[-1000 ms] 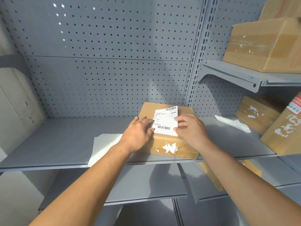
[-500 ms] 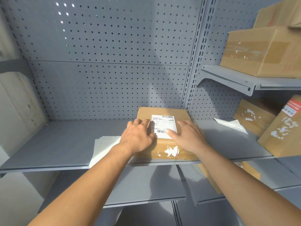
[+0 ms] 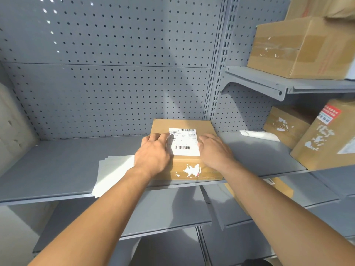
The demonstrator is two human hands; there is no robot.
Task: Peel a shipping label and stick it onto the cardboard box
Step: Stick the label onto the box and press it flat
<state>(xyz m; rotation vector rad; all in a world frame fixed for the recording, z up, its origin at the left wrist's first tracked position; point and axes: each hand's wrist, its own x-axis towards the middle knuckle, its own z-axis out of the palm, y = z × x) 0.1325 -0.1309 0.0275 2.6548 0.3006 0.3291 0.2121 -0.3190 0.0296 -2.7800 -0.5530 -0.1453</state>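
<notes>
A flat cardboard box [image 3: 192,123] lies on the grey metal shelf [image 3: 57,166], its front face scarred with torn white label remains. A white shipping label [image 3: 185,142] with two barcodes lies flat on the box top. My left hand [image 3: 153,152] rests palm down on the box's left side, fingers spread over the label's left edge. My right hand [image 3: 215,150] lies flat on the box to the right of the label, its thumb at the label's right edge. Neither hand grips anything.
A stack of white sheets [image 3: 113,173] lies on the shelf left of the box. A white scrap of paper [image 3: 259,135] lies to the right. Larger cardboard boxes [image 3: 324,139] crowd the right end, another box [image 3: 299,47] sits on the upper shelf. Pegboard backs the shelf.
The label, held tilted above the box by my right hand a second ago, now lies flat on the top. Both hands have spread out, flat, to either side of it.
</notes>
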